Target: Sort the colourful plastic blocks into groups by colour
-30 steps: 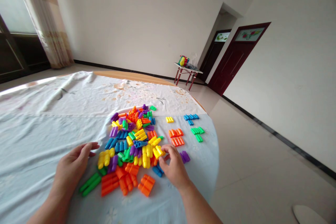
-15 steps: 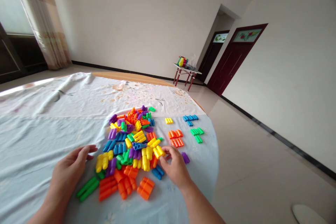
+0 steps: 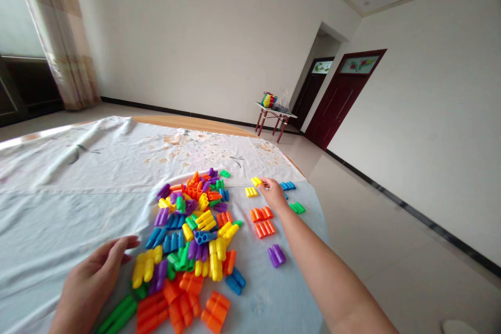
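My right hand [image 3: 273, 193] is pinched on a yellow bullet-shaped toy block [image 3: 256, 181], just above another yellow block [image 3: 251, 192] on the cloth. My left hand [image 3: 96, 276] rests at the near left of a mixed pile of colourful plastic blocks [image 3: 195, 235], its fingers loosely stretched and holding nothing. Close to its fingertips lie yellow blocks [image 3: 147, 266] and a long green block [image 3: 118, 314]. Right of the pile are orange blocks [image 3: 263, 221], a purple block [image 3: 276, 255], green blocks [image 3: 297, 207] and blue blocks [image 3: 288, 186], partly hidden by my right hand and arm.
The round table wears a pale flowered cloth [image 3: 70, 219], creased at the left. Its wooden edge [image 3: 188, 122] shows at the far side. Against the far wall stands a small table [image 3: 276, 110] with a colourful bag on it. Dark red doors [image 3: 344, 96] are beyond.
My right hand has moved from the pile away to the far right, taking a yellow block along. The purple block beside it is now uncovered. My left hand stays by the pile. The view has shifted slightly.
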`<state>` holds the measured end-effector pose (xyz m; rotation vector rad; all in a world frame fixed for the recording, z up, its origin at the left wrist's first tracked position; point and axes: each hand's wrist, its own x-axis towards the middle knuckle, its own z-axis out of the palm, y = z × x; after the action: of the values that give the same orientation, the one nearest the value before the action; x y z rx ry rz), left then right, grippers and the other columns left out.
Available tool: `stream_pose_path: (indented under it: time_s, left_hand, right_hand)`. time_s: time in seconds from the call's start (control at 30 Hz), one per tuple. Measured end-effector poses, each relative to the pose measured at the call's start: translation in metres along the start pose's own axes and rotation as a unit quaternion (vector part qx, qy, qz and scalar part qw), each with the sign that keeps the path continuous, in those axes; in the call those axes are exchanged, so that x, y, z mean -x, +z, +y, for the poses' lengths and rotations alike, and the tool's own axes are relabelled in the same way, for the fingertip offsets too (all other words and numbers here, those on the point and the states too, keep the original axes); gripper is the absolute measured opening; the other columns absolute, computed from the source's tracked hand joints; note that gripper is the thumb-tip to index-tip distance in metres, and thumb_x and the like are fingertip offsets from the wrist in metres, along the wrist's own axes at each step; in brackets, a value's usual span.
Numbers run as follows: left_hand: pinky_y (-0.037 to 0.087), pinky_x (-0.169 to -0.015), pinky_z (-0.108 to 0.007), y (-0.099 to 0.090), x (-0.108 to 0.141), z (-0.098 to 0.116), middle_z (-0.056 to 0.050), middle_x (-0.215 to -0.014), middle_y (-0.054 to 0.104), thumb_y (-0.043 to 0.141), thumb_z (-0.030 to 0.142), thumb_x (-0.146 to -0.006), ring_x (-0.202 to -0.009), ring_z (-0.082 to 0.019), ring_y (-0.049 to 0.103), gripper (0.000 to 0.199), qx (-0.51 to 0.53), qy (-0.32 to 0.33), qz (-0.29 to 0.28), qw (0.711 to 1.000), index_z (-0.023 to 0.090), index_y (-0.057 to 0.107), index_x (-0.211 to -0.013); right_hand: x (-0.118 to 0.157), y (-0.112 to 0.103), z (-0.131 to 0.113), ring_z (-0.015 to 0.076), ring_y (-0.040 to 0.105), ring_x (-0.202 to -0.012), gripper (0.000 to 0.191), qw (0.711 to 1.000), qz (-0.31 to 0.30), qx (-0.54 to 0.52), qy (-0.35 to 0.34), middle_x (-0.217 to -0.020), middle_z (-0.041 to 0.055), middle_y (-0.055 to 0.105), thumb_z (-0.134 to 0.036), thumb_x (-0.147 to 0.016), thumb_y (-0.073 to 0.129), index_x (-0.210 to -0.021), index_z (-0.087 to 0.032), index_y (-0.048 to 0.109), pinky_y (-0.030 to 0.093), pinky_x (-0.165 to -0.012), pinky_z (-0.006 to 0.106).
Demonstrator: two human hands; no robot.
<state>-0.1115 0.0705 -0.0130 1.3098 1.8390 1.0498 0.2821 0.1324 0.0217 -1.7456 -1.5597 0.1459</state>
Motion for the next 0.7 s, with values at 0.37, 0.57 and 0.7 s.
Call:
stream_pose_path:
  time_s: [0.37,0.57,0.7]
  left_hand:
    - [0.046,-0.077,-0.030,0.002,-0.001,-0.001,-0.004,-0.085,0.070,0.041,0.068,-0.056,-0.079,-0.024,0.063,0.057,0.006,-0.025,-0.026,0.999,0.023,0.064,-0.082]
    - [0.046,-0.078,-0.030,0.002,-0.002,-0.005,-0.003,-0.084,0.071,0.042,0.067,-0.057,-0.078,-0.023,0.063,0.056,0.029,-0.027,-0.024,0.999,0.023,0.065,-0.083]
    - [0.047,-0.077,-0.030,0.003,-0.003,-0.004,-0.003,-0.085,0.071,0.043,0.066,-0.056,-0.078,-0.024,0.063,0.055,0.034,-0.028,-0.025,0.999,0.023,0.065,-0.081]
  right_hand:
    - [-0.042,0.059,0.021,0.0175,0.064,-0.095,0.026,0.990,-0.072,0.100,0.065,-0.103,0.0060,0.070,-0.017,-0.077,0.059,-0.101,-0.020,0.068,0.046,-0.081,0.023]
    - [-0.041,0.061,0.025,0.0179,0.064,-0.093,0.024,0.983,-0.107,0.136,0.066,-0.102,0.0068,0.070,-0.019,-0.076,0.060,-0.099,-0.019,0.068,0.045,-0.078,0.023]
    - [-0.036,0.055,0.028,0.0180,0.063,-0.094,0.026,0.980,-0.117,0.153,0.055,-0.102,0.0069,0.069,-0.019,-0.075,0.061,-0.099,-0.019,0.067,0.044,-0.080,0.023]
